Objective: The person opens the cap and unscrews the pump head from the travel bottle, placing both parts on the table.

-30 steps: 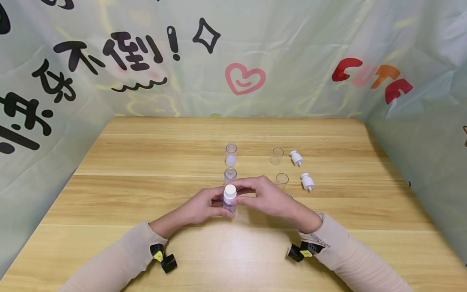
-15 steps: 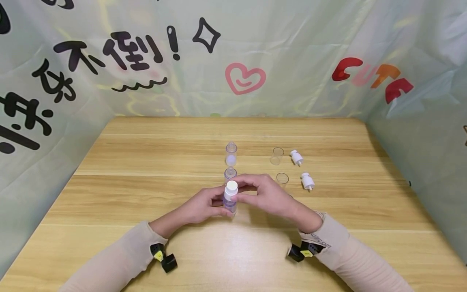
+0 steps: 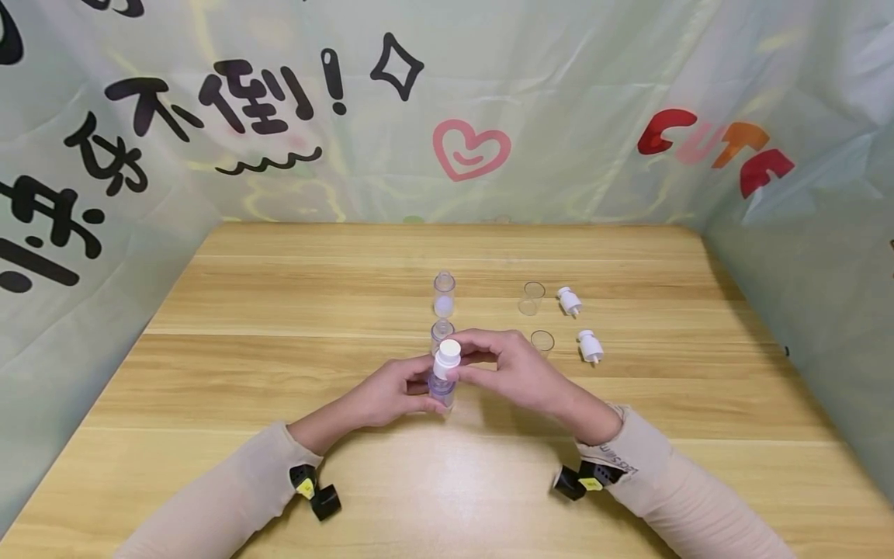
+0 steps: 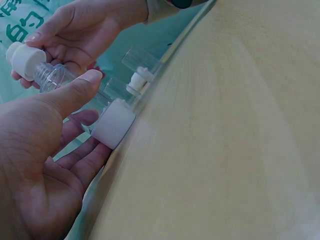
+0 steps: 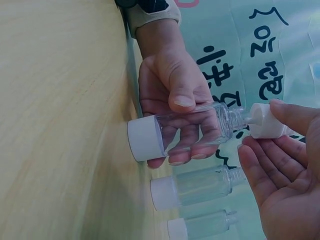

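Observation:
My left hand (image 3: 391,394) grips a clear bottle (image 5: 200,131) with a white base (image 5: 145,139), its thumb and fingers around the body. The bottle stands upright, its threaded neck (image 5: 232,121) uncovered. Between thumb and fingertips, my right hand (image 3: 510,373) pinches a white pump head (image 3: 448,357) above that neck. In the right wrist view the pump's thin stem is right at the bottle's mouth. The left wrist view shows both hands, with the white base (image 4: 114,124) beside the left fingers.
Behind the held bottle stand two similar clear bottles, one partly hidden (image 3: 442,332) and one farther back (image 3: 444,295). To the right are clear caps (image 3: 531,301) and two white pump heads (image 3: 590,347) lying on the wooden table (image 3: 279,295). A printed curtain (image 3: 559,116) surrounds it.
My right hand has raised the pump head off the bottle's neck and slightly to the right, exposing the neck. My left hand and the bottle have stayed in place.

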Available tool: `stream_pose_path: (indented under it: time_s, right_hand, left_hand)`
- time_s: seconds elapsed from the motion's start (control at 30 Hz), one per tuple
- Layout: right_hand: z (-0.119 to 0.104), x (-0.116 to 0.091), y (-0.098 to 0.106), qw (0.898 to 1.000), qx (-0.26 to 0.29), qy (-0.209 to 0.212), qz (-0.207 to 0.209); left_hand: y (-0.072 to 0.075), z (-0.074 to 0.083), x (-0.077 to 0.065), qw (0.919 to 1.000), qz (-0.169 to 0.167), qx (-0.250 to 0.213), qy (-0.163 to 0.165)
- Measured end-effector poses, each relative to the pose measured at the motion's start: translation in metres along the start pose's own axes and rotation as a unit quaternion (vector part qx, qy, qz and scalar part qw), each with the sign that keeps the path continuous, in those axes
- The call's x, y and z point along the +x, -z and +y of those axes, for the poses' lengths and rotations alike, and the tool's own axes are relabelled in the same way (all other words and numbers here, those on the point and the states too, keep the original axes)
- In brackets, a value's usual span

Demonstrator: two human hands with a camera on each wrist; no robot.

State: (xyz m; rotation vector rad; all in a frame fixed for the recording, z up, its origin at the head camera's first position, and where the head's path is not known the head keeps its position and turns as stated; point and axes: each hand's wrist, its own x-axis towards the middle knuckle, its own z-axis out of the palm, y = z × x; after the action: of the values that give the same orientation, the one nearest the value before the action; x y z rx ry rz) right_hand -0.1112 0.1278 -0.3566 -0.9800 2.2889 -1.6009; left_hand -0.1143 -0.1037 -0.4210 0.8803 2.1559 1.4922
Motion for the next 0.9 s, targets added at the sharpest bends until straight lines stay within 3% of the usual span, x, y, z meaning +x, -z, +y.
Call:
stream_pose_path:
  time_s: [0.9]
  right_hand:
    - [-0.007,-0.009,0.022,0.998,0.021,-0.008,0.060]
  left_hand:
    - [0.001,0.000,0.000,1.0000,-0.002,0.003,-0.006]
